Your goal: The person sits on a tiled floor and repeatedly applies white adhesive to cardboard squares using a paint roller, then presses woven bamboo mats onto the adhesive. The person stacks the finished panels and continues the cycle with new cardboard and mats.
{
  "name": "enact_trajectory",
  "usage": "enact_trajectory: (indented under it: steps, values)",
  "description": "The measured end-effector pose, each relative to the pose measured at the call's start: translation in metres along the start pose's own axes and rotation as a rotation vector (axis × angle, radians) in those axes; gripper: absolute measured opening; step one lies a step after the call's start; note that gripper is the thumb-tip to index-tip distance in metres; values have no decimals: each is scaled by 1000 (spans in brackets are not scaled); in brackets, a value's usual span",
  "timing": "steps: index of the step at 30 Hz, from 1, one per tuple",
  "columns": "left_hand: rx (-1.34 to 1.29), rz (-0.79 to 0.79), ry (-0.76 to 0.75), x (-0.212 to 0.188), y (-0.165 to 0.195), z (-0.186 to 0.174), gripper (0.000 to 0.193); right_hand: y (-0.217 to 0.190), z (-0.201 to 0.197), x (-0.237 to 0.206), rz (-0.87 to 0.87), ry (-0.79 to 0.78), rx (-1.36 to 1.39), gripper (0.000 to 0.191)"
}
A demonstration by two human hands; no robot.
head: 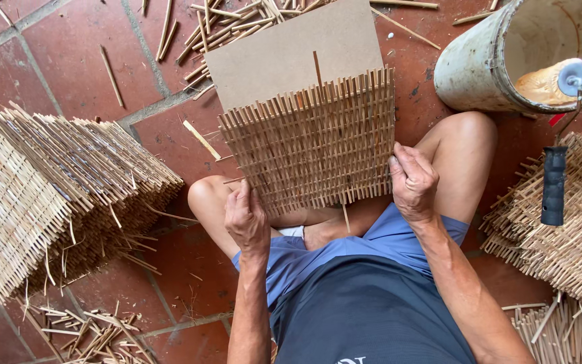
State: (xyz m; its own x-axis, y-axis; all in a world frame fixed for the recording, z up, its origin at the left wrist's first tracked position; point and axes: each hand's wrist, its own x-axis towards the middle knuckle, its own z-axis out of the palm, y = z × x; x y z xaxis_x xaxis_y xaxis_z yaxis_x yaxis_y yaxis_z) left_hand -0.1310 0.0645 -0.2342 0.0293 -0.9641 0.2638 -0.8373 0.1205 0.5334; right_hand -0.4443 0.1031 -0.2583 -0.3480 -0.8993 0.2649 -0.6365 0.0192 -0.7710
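Observation:
A square lattice mat of thin bamboo sticks [311, 138] lies over a brown board [291, 50] that leans across my knees. My left hand [246, 217] grips the mat's near left corner. My right hand [411, 180] pinches its right edge, fingers curled around the stick ends. One loose stick stands up through the top of the mat, and another pokes out below its lower edge.
A tall pile of finished lattice mats [55, 189] sits at my left, a second pile [567, 236] at my right. A white bucket [486, 64] with a paint roller [555, 182] stands far right. Loose sticks [223, 20] litter the red tile floor.

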Motion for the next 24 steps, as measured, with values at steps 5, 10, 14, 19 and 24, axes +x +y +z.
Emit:
enact_trajectory:
  steps: [5,10,14,19,24]
  values:
    - [-33,-28,-19,1,4,0,28,-4,0,-1,-43,-4,-35,27]
    - [-119,-73,-57,0,1,-6,27,4,-15,-2,-3,-119,81,27]
    - [-350,-285,-124,-11,-9,-13,27,17,-39,-1,67,-295,269,32]
    - [-781,-474,-188,-2,-31,-10,31,26,-40,5,367,-303,440,22]
    - [-982,-612,-237,5,-31,-18,28,28,-25,9,458,-171,693,18]
